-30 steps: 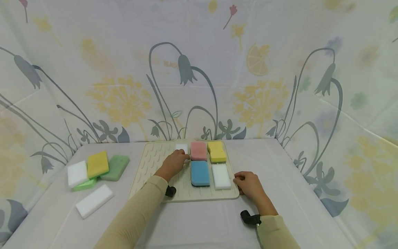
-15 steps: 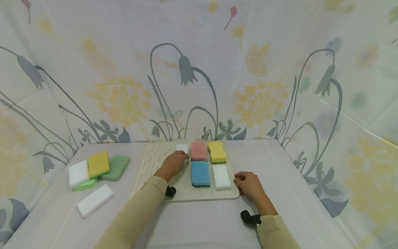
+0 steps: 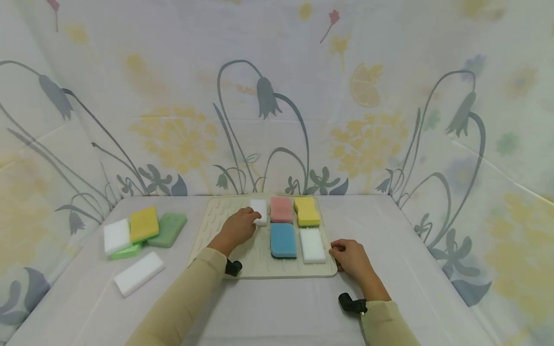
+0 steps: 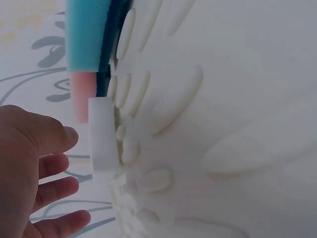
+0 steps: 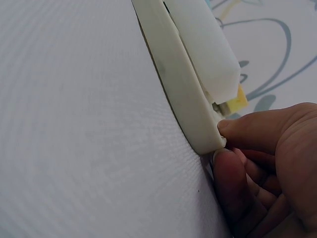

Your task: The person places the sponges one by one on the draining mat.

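Note:
A cream ribbed drying mat [image 3: 251,266] lies on the table. My left hand [image 3: 239,229] hovers at the white sponge [image 3: 260,207] at the mat's back; in the left wrist view its thumb and fingers are spread just short of that sponge. A pink sponge [image 3: 282,209] and a yellow sponge [image 3: 307,212] continue the back row. In front of them lie a blue sponge [image 3: 283,240] and a second white sponge [image 3: 312,246]. My right hand [image 3: 351,259] pinches the mat's right edge between thumb and forefinger, as the right wrist view shows.
On the left of the table is a loose pile: a white sponge [image 3: 116,235], a yellow scrub sponge [image 3: 144,223], a bright green sponge [image 3: 125,252] and a darker green one [image 3: 169,229]. Another white block [image 3: 139,274] lies before them. A flowered cloth [image 3: 285,43] hangs behind.
My left hand has let go of the white sponge and drawn slightly back to the left, so more of it shows. The right hand stays at the mat's edge. The head view has shifted slightly.

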`<move>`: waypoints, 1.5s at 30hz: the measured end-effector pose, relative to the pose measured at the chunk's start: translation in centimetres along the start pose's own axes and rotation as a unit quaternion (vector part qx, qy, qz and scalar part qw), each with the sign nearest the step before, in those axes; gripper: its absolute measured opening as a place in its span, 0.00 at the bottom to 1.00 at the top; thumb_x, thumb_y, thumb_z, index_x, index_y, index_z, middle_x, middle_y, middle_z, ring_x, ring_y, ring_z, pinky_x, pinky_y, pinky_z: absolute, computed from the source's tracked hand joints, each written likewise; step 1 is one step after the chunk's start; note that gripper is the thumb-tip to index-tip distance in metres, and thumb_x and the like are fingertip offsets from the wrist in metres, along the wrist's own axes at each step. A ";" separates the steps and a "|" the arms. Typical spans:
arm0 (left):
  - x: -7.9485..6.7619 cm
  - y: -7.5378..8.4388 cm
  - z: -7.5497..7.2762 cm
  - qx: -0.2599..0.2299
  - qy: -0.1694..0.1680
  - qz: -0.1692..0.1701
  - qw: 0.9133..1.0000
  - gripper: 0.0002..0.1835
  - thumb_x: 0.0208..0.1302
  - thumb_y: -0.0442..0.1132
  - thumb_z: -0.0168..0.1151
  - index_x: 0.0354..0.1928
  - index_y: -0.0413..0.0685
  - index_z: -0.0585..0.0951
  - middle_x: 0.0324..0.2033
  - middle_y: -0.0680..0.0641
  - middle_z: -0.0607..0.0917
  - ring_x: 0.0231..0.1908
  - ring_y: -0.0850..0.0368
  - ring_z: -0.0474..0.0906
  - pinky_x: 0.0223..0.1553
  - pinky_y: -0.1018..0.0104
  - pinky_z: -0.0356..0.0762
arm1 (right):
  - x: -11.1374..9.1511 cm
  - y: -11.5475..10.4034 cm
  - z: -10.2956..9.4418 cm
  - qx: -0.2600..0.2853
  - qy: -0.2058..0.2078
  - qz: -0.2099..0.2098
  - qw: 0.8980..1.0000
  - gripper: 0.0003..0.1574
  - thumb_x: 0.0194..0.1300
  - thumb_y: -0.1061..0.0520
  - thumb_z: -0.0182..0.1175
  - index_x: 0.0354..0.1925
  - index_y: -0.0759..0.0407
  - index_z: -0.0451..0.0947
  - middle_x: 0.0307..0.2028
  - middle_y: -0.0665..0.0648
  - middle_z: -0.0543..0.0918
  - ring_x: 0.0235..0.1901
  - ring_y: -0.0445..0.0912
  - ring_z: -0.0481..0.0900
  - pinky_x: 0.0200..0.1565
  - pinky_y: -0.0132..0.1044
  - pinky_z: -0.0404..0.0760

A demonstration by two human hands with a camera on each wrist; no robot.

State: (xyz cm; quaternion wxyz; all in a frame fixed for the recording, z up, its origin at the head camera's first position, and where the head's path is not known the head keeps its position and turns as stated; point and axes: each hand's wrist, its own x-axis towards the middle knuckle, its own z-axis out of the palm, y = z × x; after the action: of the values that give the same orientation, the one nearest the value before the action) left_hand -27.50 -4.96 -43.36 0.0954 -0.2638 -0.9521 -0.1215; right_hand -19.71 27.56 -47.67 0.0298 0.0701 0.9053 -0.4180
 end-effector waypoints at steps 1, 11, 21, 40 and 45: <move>-0.1 0.0 -0.1 0.000 -0.001 -0.001 1.000 0.14 0.64 0.32 0.59 0.51 0.47 0.82 0.45 0.44 0.82 0.48 0.46 0.79 0.46 0.53 0.80 | 0.0 0.0 0.0 0.002 0.000 0.001 1.000 0.21 0.65 0.56 0.60 0.53 0.65 0.79 0.38 0.57 0.84 0.25 0.42 0.79 0.25 0.35 0.81; -1.7 -0.7 -1.2 0.021 0.012 -0.011 1.000 0.14 0.64 0.37 0.62 0.51 0.47 0.81 0.44 0.44 0.82 0.45 0.46 0.80 0.43 0.53 0.80 | -0.1 -0.1 -0.1 0.004 -0.001 0.001 1.000 0.21 0.65 0.56 0.60 0.54 0.65 0.79 0.38 0.57 0.84 0.26 0.42 0.79 0.25 0.35 0.81; -3.7 -2.2 -2.2 0.027 0.022 -0.033 0.999 0.15 0.64 0.40 0.62 0.52 0.48 0.81 0.43 0.44 0.83 0.44 0.46 0.81 0.42 0.52 0.80 | 0.0 0.2 -0.1 -0.002 -0.001 0.005 1.000 0.21 0.65 0.55 0.60 0.54 0.64 0.79 0.39 0.58 0.84 0.27 0.42 0.79 0.26 0.35 0.82; -8.7 -6.0 -4.4 0.036 0.028 -0.079 0.996 0.16 0.63 0.42 0.62 0.52 0.44 0.81 0.40 0.42 0.82 0.42 0.44 0.80 0.43 0.49 0.78 | -0.1 0.2 0.1 -0.012 -0.001 0.002 1.000 0.21 0.66 0.55 0.60 0.54 0.64 0.79 0.38 0.57 0.84 0.26 0.42 0.79 0.27 0.35 0.81; -10.1 -6.8 -5.0 0.032 0.033 -0.086 0.995 0.16 0.62 0.41 0.63 0.51 0.42 0.81 0.40 0.41 0.82 0.39 0.44 0.80 0.41 0.49 0.79 | -0.1 -0.1 0.1 -0.009 -0.001 0.006 1.000 0.21 0.66 0.55 0.59 0.54 0.64 0.79 0.38 0.57 0.84 0.26 0.42 0.79 0.26 0.35 0.81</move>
State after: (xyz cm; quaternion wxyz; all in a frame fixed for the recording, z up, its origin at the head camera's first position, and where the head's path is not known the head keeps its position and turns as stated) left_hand -22.02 -16.89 -42.27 0.1244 -0.1734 -0.9710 -0.1074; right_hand -19.61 27.41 -47.68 0.0343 0.0748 0.9084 -0.4099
